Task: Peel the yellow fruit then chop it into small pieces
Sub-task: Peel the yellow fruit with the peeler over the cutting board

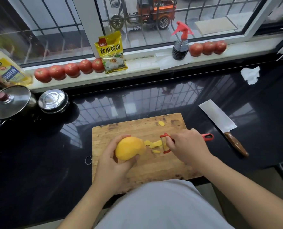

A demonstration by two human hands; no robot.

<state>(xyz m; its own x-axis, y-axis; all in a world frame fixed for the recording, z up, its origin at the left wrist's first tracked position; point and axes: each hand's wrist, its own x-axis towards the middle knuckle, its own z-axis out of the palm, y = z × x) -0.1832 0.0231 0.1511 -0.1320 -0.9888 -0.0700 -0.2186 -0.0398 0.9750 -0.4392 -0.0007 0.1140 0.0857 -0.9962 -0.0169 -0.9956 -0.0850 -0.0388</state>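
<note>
My left hand (111,164) grips a yellow fruit (129,148) from below, just above the left part of the wooden cutting board (137,128). The fruit's right side looks partly peeled. My right hand (189,147) holds a red peeler (165,143) by its handle, the blade a short way right of the fruit. Several yellow peel strips (154,144) lie on the board between fruit and peeler, and one more peel piece (161,123) lies near the board's far edge.
A cleaver (223,124) with a wooden handle lies on the black counter (46,162) right of the board. Two lidded pots (12,101) stand at the left. Tomatoes (71,70), a yellow packet (111,52) and a spray bottle (181,43) line the windowsill. A crumpled tissue (251,75) lies at far right.
</note>
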